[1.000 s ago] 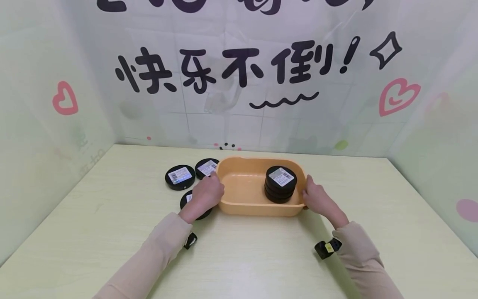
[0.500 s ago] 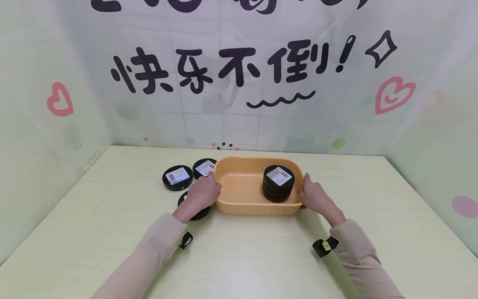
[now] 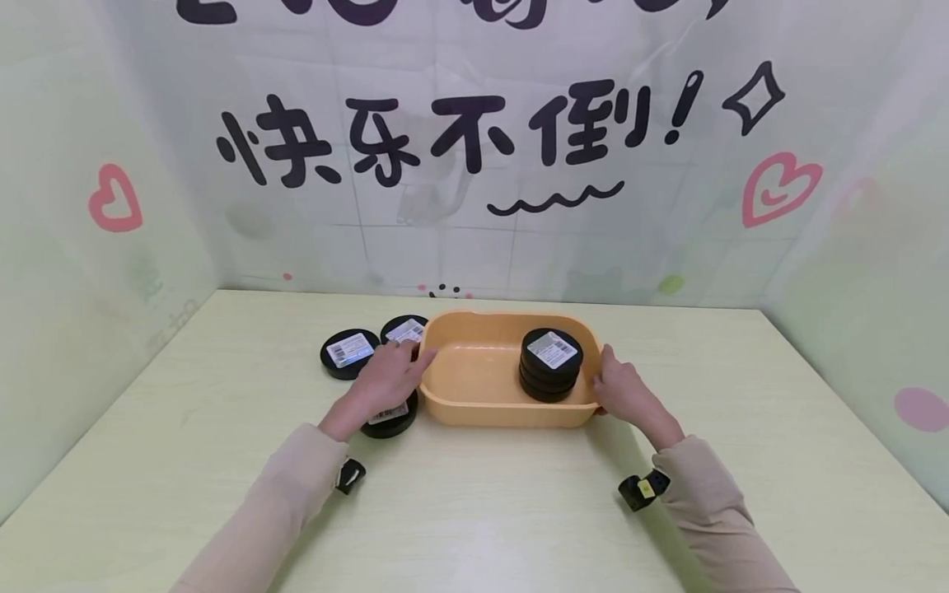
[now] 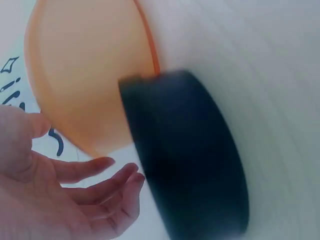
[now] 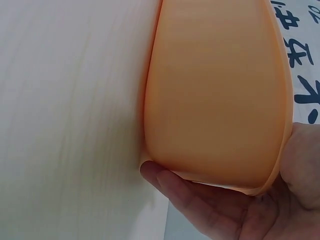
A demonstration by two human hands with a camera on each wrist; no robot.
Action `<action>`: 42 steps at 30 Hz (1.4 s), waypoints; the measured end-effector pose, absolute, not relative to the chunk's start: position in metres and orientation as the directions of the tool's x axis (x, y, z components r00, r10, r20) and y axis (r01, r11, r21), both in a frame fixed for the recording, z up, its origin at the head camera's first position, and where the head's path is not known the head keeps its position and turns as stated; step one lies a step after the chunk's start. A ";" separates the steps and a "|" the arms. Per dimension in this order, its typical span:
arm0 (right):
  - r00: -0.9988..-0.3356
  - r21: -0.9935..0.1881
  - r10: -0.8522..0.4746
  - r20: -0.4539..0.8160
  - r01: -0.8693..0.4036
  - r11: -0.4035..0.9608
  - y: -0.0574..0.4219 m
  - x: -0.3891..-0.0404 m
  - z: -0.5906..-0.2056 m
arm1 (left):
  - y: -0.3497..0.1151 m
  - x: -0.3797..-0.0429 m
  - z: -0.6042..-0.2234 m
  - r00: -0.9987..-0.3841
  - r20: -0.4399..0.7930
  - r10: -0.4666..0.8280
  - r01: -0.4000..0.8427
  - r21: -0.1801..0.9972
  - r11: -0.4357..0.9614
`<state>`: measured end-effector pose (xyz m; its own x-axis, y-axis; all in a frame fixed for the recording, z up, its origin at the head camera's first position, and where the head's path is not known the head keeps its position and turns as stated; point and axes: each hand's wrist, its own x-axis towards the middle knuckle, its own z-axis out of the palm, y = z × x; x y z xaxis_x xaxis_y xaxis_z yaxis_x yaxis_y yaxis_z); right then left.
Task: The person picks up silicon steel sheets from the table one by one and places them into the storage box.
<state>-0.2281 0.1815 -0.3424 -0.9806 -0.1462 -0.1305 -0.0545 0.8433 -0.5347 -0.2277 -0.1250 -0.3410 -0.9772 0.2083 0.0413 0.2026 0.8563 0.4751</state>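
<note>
An orange plastic tub (image 3: pixel 470 375) sits on the table with a stack of black, disc-shaped items (image 3: pixel 550 362), the top one labelled in white, at its right side. My right hand (image 3: pixel 626 391) holds the tub's right end, fingers curled under it in the right wrist view. My left hand (image 3: pixel 384 380) hovers by the left end, fingers loosely bent; in the left wrist view they look apart from the tub (image 4: pixel 85 75). Three similar labelled black discs lie around that hand: one at left (image 3: pixel 350 351), one behind (image 3: pixel 404 329), one in front (image 3: pixel 391 422), partly hidden.
The pale wooden table (image 3: pixel 482 511) stretches in front of the tub and to both sides. A printed white curtain (image 3: pixel 445 247) with black lettering stands behind the table and along its sides. Each wrist carries a small black camera (image 3: pixel 643 490).
My left hand has let go of the tub's left end and shifted left over the discs, its fingers loosening. The right hand keeps its hold. The head view has drifted slightly.
</note>
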 end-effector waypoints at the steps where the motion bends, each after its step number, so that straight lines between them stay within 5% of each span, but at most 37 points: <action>1: -0.981 -0.534 -0.148 -0.128 -0.057 0.843 0.181 -0.228 -0.342 | -0.128 -0.228 -0.341 -0.975 0.051 0.218 0.216 0.466 0.858; 18: -0.983 -0.532 -0.144 -0.114 -0.062 0.845 0.183 -0.226 -0.341 | -0.147 -0.222 -0.341 -0.959 -0.189 0.210 0.136 0.341 0.930; 42: -0.984 -0.563 -0.146 -0.100 -0.064 0.824 0.182 -0.227 -0.345 | -0.148 -0.211 -0.345 -0.940 -0.245 0.237 0.175 0.250 0.952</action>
<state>-0.2268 0.1821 -0.3450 -0.9842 -0.1456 -0.1004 -0.0645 0.8240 -0.5630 -0.2107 -0.1475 -0.3451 -0.9400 0.2371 -0.2454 0.1751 0.9524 0.2496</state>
